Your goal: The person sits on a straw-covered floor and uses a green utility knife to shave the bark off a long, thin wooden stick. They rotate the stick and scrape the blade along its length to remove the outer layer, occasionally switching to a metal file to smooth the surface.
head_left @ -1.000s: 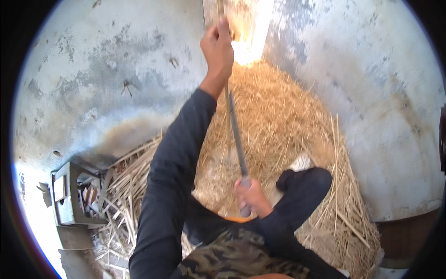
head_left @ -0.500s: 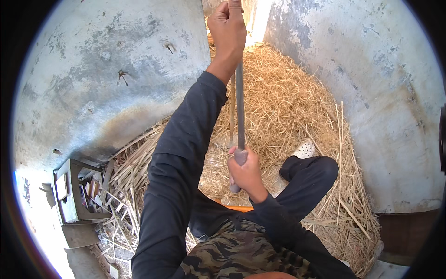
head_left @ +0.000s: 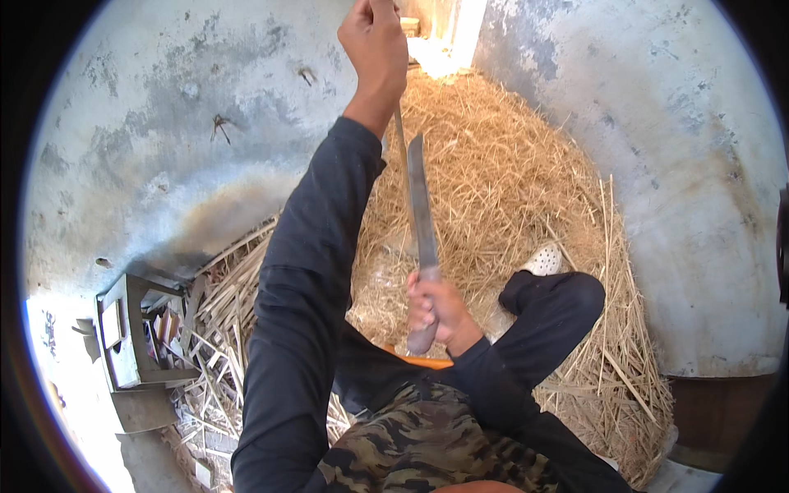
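Observation:
My left hand (head_left: 376, 51) is raised at the top edge, fingers closed round a thin strip of bamboo or wood (head_left: 401, 152). The strip hangs down from it toward my lap, and its lower end is hidden behind the blade. In front of my lap my right hand (head_left: 448, 311) grips a machete (head_left: 422, 218) by its greyish handle. The blade points up and away from me, broad side showing, close beside the strip. Whether the two touch, I cannot tell.
Straw-like shavings (head_left: 501, 156) are heaped ahead between two weathered walls. Split strips (head_left: 230, 304) lie at the left near a wooden box frame (head_left: 123, 329). My bent right leg ends in a white perforated shoe (head_left: 543, 260). Something orange (head_left: 427, 361) lies under my hands.
My left hand has shifted left, away from the blade. The machete has turned from edge-on to show its flat side, its tip now clear of my left hand; my right hand sits slightly lower.

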Demonstrator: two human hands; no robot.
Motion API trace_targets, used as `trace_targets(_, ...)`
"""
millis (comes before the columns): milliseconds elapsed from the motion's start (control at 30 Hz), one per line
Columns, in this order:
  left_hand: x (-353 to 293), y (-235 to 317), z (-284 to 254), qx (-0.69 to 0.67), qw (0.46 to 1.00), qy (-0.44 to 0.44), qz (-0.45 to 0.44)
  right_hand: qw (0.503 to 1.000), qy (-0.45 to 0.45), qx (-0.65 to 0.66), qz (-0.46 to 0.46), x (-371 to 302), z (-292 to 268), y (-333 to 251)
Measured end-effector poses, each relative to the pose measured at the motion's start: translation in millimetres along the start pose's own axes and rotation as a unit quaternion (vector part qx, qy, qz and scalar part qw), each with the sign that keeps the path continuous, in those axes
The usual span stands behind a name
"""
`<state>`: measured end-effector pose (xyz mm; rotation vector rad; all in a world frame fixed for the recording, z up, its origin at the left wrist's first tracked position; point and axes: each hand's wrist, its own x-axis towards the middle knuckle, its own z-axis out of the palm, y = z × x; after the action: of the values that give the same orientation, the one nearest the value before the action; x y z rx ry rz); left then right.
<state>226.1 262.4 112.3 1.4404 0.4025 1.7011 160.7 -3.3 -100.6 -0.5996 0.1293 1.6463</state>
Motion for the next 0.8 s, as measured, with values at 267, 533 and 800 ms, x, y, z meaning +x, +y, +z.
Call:
trace_targets(267, -7.2, 5.2, 0.9, -0.009, 1.0, -0.003, -0.006, 0.845, 0.149, -0.433, -0.275, 15.2, 41.3, 4.2)
trace_targets(533, 14.8, -3.3, -19.5, -0.026, 0.994, 0.036, -0.101, 0.638, 0.291, -0.618, -0.355, 110.5, -168.4, 67.9)
trace_targets(800, 10.7, -11.4, -19.4, -0.009, 0.999, 0.04, -0.011, 0.856, 0.237, -0.427, -0.168, 40.8, -46.8, 40.4)
